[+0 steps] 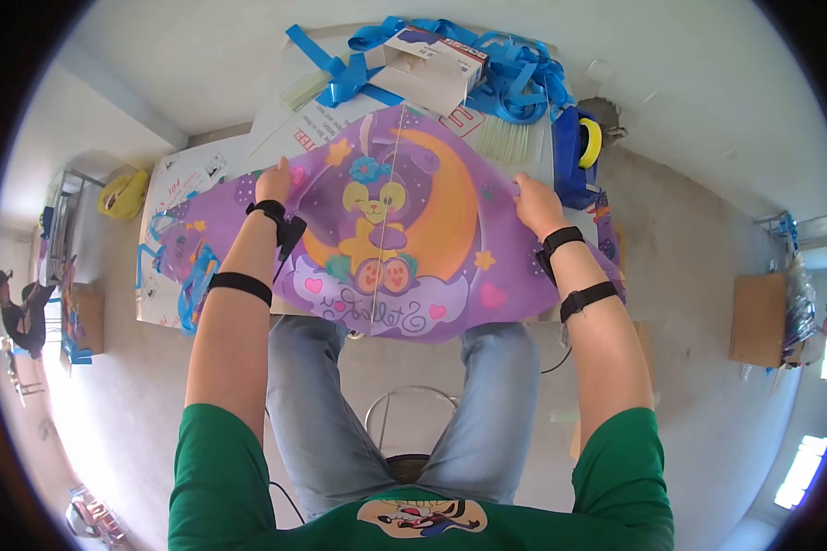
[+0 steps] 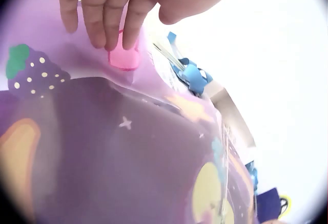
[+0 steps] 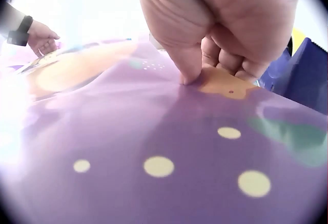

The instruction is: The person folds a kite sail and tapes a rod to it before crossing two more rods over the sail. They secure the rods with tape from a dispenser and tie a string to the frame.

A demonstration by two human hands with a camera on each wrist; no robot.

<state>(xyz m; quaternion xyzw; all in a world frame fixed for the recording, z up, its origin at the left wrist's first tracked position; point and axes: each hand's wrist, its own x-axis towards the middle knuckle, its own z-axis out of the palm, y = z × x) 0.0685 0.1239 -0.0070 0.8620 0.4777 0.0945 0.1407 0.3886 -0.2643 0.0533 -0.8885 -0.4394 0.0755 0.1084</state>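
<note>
Spanning the bench [image 1: 170, 174]: a purple kite [image 1: 413, 216] spread wide

Farthest left, well apart from the left hand [image 1: 271, 186], sits a yellow bag [image 1: 122, 195]. Between the two, blue ribbon strips [image 1: 193, 289] trail by the kite's left end; whether they are tied to it, I cannot tell.

The left hand lies on the kite's far left edge, fingers straight and loose, thumb standing apart. It seems to be there to steady the thin sheet rather than to grip it.

Between the hands the kite rests over the bench, its near edge reaching above the person's thighs. A slim rod [image 1: 387, 220] runs down its middle, presumably to stiffen a sheet that would otherwise sag. The print, a cartoon rabbit [image 1: 374, 207] beside an orange moon [image 1: 455, 230], faces up, and the wide spacing of the hands probably keeps it from folding.

Beyond the gap between the hands, an open white carton [image 1: 427, 78] stands against a heap of blue ribbon [image 1: 524, 83], with pale thin sticks [image 1: 508, 138] lying nearer the right hand [image 1: 539, 207]. Pushed back like this, they appear to leave room for the sheet.

The right hand pinches the kite's far right edge, thumb pressed against it and fingers curled, likely because an edge this limp needs a real hold; creases run out from the thumb. Just beyond it and to its right stands a blue tape dispenser [image 1: 570, 170] with a yellow roll [image 1: 590, 144], seemingly placed for easy reach.
</note>
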